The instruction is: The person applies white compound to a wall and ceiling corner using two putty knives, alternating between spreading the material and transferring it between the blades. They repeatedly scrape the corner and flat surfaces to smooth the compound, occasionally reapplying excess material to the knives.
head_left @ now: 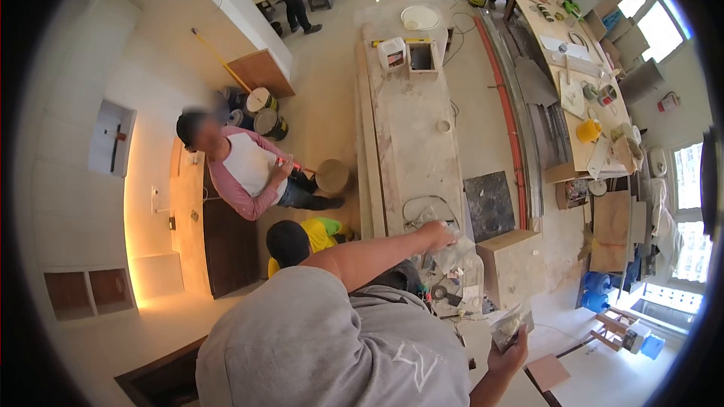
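Observation:
My left hand [437, 234] reaches across the bench with its fingers drawn together. Crumpled clear plastic [450, 258] lies right beside and under it; whatever the fingers pinch is too small to make out. Lower right, my right hand [511, 356] is closed around a flat, greyish plate with pale paste [510, 325] on it, held beyond the bench's near end. A thin cable loop [431, 199] rests on the bench [415, 136] just past my left hand. Small tools and a dark round roll [440, 292] sit on the cluttered near end.
A person in a pink-sleeved shirt [253, 169] stands left; another in a dark cap [288, 242] crouches near my left arm. A box [513, 267] and black board [489, 203] flank the bench's right. A white jug [392, 53] stands far along it.

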`<action>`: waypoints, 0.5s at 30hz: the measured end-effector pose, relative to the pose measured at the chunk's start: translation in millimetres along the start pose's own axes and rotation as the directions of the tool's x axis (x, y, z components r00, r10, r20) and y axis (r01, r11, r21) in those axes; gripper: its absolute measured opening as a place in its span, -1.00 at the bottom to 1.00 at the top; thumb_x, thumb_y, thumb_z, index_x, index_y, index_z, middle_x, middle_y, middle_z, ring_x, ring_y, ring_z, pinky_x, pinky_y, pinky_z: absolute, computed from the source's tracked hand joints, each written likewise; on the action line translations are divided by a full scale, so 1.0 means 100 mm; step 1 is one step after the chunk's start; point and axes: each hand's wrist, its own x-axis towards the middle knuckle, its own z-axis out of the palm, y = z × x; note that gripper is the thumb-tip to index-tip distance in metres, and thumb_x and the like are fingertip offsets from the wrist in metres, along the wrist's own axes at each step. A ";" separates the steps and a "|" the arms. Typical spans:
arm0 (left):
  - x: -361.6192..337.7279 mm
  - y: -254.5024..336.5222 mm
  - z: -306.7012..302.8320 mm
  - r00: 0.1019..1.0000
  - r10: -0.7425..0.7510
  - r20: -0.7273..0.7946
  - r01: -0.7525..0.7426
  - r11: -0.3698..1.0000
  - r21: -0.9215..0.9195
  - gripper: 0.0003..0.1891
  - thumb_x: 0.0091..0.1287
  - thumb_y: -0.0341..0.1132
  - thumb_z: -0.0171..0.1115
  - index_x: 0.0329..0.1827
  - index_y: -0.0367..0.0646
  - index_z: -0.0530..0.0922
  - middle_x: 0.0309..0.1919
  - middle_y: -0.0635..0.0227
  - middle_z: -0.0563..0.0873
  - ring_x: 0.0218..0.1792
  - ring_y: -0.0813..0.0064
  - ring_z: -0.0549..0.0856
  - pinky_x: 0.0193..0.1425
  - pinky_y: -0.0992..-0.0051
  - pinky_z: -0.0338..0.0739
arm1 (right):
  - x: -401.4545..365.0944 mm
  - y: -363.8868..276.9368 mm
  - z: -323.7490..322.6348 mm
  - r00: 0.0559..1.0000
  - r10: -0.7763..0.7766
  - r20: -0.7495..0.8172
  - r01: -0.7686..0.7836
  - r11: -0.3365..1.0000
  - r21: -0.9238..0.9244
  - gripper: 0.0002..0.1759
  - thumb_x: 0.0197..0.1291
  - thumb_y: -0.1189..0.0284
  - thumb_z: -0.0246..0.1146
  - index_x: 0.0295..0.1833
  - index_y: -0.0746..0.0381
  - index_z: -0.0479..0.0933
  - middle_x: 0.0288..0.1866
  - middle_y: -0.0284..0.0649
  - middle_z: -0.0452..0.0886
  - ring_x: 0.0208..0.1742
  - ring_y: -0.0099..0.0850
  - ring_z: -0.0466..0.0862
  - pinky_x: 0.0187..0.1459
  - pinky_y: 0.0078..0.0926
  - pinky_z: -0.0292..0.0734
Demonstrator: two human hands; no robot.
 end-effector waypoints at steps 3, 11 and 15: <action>-0.05 0.08 0.04 0.999 -0.017 0.036 0.015 0.999 0.050 -0.23 0.19 0.18 0.35 0.19 -0.40 0.54 0.11 -0.19 0.65 0.17 -0.02 0.64 0.24 0.24 0.50 | -0.01 0.04 -0.15 1.000 -0.022 0.020 0.021 0.999 0.035 -0.53 0.43 0.22 0.15 0.26 0.34 0.44 0.13 -0.16 0.63 0.09 -0.26 0.67 0.05 -0.22 0.64; 0.55 -0.32 0.59 0.956 0.223 0.189 -0.270 0.922 0.278 -0.49 0.30 0.21 0.21 0.00 -0.01 0.73 -0.15 -0.10 0.74 -0.04 0.04 0.72 0.06 0.16 0.61 | -0.40 -0.08 -0.94 0.975 -0.168 -0.146 0.196 0.961 0.198 -0.49 0.46 0.25 0.10 0.35 0.38 0.39 0.25 -0.12 0.58 0.21 -0.30 0.62 0.16 -0.29 0.57; 0.41 0.09 0.59 0.993 -0.018 0.120 0.045 0.972 -0.230 -0.21 0.27 -0.05 0.38 0.42 -0.41 0.30 0.09 -0.09 0.66 0.01 0.16 0.69 -0.02 0.23 0.63 | -0.92 -0.26 -1.67 0.884 -0.299 -0.360 0.403 0.876 0.263 -0.59 0.45 0.25 0.15 0.26 0.27 0.49 0.14 -0.24 0.66 0.12 -0.37 0.66 0.12 -0.32 0.56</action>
